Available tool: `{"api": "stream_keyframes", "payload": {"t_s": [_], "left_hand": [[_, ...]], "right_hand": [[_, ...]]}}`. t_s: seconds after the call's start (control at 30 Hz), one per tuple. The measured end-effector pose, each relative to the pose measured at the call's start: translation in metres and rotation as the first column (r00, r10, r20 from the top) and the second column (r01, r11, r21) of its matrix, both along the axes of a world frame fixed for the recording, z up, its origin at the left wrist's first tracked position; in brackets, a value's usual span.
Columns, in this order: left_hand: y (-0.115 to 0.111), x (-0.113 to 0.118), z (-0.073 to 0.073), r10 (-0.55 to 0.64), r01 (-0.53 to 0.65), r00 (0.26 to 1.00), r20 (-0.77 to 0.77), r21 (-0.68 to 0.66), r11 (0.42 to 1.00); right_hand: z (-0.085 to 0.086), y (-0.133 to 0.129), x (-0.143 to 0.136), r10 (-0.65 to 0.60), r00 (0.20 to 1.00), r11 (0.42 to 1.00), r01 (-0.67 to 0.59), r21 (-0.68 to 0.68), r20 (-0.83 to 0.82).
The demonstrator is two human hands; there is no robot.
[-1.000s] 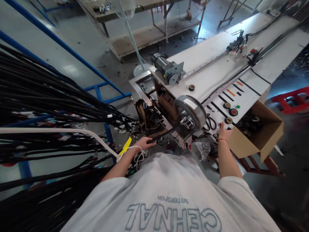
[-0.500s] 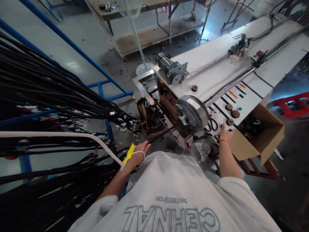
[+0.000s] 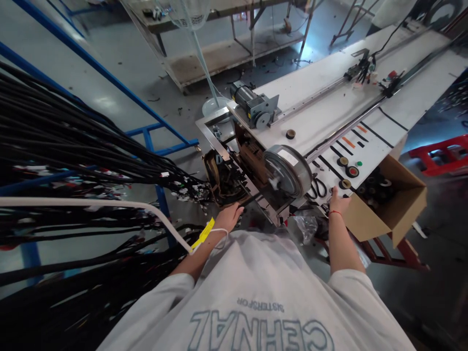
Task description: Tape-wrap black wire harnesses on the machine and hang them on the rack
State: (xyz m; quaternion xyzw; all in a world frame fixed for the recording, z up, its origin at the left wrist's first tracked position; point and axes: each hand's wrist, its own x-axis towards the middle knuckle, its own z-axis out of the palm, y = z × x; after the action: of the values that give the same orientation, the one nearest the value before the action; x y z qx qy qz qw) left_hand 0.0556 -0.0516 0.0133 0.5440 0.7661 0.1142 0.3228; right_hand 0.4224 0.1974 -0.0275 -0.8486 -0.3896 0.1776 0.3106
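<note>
My left hand (image 3: pixel 230 217), with a white cord and a yellow tag (image 3: pixel 204 235) at its wrist, is closed around a dark wire harness (image 3: pixel 252 199). That harness runs right from my fingers to the machine beside the big round reel (image 3: pixel 288 170). My right hand (image 3: pixel 338 204), wearing a red string, rests at the front edge of the white bench (image 3: pixel 321 122). Its fingers are apart and nothing shows in them. Just beyond the fingertips lies a tape roll (image 3: pixel 344 184), and a looped black cord (image 3: pixel 319 187) is to their left.
Bundles of black wire harnesses (image 3: pixel 91 131) hang on a blue frame (image 3: pixel 146 109) at my left. A cardboard box (image 3: pixel 397 207) of dark rolls stands by my right arm. A motor (image 3: pixel 252 105) sits on the bench's left end. A plastic bag (image 3: pixel 305 228) hangs below the bench.
My left hand has moved right and slightly up, towards the machine, with the harness in it. My right hand stays at the bench edge. The whole view has shifted slightly.
</note>
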Motion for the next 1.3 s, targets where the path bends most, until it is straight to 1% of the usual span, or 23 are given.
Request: {"api": "stream_keyframes", "payload": {"t_s": [0.2, 0.47, 0.53, 0.6, 0.63, 0.67, 0.73, 0.77, 0.8, 0.83, 0.87, 0.93, 1.0, 1.03, 1.1, 1.17, 1.2, 1.27, 1.3], "left_hand": [[0.026, 0.012, 0.007, -0.022, 0.022, 1.000, -0.003, 0.028, 0.999], [0.059, 0.026, 0.003, -0.028, 0.023, 0.999, 0.035, 0.142, 0.990], [0.067, 0.028, 0.002, -0.023, 0.007, 0.996, 0.085, 0.182, 0.983], [0.073, 0.025, -0.003, -0.039, 0.002, 0.984, 0.174, 0.209, 0.978], [0.075, 0.020, -0.007, -0.069, 0.024, 0.969, 0.236, 0.190, 0.982], [0.076, 0.014, -0.012, -0.114, 0.074, 0.947, 0.301, 0.141, 0.987], [0.074, -0.004, -0.023, -0.191, 0.217, 0.893, 0.408, -0.018, 0.976], [0.070, -0.013, -0.028, -0.202, 0.265, 0.880, 0.430, -0.091, 0.960], [0.064, -0.022, -0.033, -0.200, 0.280, 0.881, 0.428, -0.132, 0.951], [0.056, -0.029, -0.036, -0.187, 0.261, 0.894, 0.407, -0.134, 0.956], [0.047, -0.035, -0.037, -0.165, 0.218, 0.910, 0.379, -0.099, 0.971], [0.025, -0.038, -0.035, -0.116, 0.111, 0.929, 0.352, 0.035, 0.993], [0.002, -0.035, -0.029, -0.075, 0.027, 0.933, 0.352, 0.137, 0.990], [-0.008, -0.031, -0.025, -0.052, -0.005, 0.934, 0.353, 0.158, 0.987], [-0.023, -0.025, -0.020, -0.017, -0.039, 0.934, 0.356, 0.149, 0.988], [-0.029, -0.020, -0.020, -0.003, -0.043, 0.929, 0.370, 0.115, 0.992], [-0.029, -0.017, -0.022, -0.008, -0.033, 0.923, 0.386, 0.100, 0.994], [-0.019, -0.012, -0.026, -0.025, -0.020, 0.895, 0.446, 0.095, 0.995], [-0.010, -0.007, -0.027, -0.030, -0.030, 0.871, 0.490, 0.114, 0.993]], "right_hand": [[-0.001, 0.000, 0.001, -0.026, 1.000, 1.000, 0.026, -0.003, -0.007], [0.003, -0.001, -0.001, -0.008, 1.000, 1.000, 0.008, -0.023, -0.005], [0.003, -0.002, -0.001, -0.005, 1.000, 1.000, 0.005, -0.027, 0.001], [0.001, -0.001, -0.001, 0.001, 1.000, 1.000, -0.001, -0.019, 0.009], [-0.001, -0.001, 0.000, 0.003, 1.000, 1.000, -0.003, -0.011, 0.013], [-0.002, 0.000, 0.001, 0.003, 1.000, 1.000, -0.003, -0.003, 0.018], [-0.005, 0.001, 0.002, -0.004, 1.000, 1.000, 0.004, 0.010, 0.027], [-0.007, 0.001, 0.003, -0.008, 1.000, 1.000, 0.008, 0.011, 0.029], [-0.008, 0.002, 0.003, -0.013, 0.999, 1.000, 0.013, 0.011, 0.030], [-0.008, 0.002, 0.003, -0.017, 0.999, 1.000, 0.017, 0.009, 0.029], [-0.009, 0.003, 0.003, -0.022, 0.999, 1.000, 0.021, 0.005, 0.026], [-0.010, 0.003, 0.003, -0.030, 0.999, 1.000, 0.030, 0.001, 0.019], [-0.010, 0.004, 0.003, -0.037, 0.999, 0.999, 0.037, -0.003, 0.021], [-0.010, 0.005, 0.003, -0.037, 0.999, 0.999, 0.038, -0.008, 0.023], [-0.010, 0.005, 0.005, -0.026, 0.999, 0.999, 0.027, -0.020, 0.025], [-0.008, 0.004, 0.006, 0.002, 1.000, 0.999, -0.002, -0.037, 0.012], [-0.006, 0.003, 0.005, 0.011, 1.000, 0.999, -0.011, -0.042, 0.016], [0.002, -0.001, 0.000, 0.045, 0.997, 0.999, -0.044, -0.012, 0.064], [0.008, -0.003, -0.006, 0.090, 0.991, 0.995, -0.093, 0.031, 0.095]]}}
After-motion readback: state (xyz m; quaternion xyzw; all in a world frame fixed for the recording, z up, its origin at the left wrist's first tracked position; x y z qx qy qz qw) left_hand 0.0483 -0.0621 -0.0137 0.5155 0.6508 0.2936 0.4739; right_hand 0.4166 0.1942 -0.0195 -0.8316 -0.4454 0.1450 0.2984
